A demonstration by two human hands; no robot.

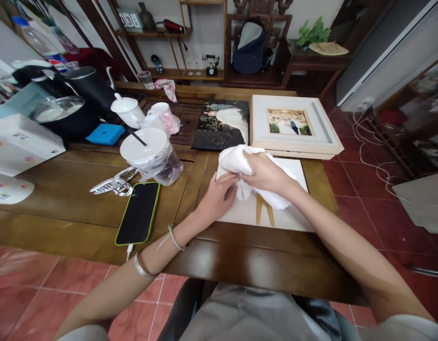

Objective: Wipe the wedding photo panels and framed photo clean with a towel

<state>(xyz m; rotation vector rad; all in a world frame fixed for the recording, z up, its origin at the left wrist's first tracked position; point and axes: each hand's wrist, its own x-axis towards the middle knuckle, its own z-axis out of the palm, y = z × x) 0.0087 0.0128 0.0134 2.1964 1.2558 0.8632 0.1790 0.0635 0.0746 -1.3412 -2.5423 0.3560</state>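
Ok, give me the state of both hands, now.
Left hand: loosely curled at the left side of the white board; whether it grips anything cannot be told.
Right hand: closed, holding the white cloth.

reaching forward, hands close together
left hand [221, 199] lies low, fingers [226, 179] stretched toward the curled right hand [264, 171]; left forearm [160, 255] crosses the table's [212, 251] near edge, right forearm [347, 233] its right edge.

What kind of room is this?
Probably a living or tea room in somebody's home, though I can't be sure. There's a long brown wooden table with a lidded white ceramic cup, and a black old-style telephone stands on a wooden shelf behind it.
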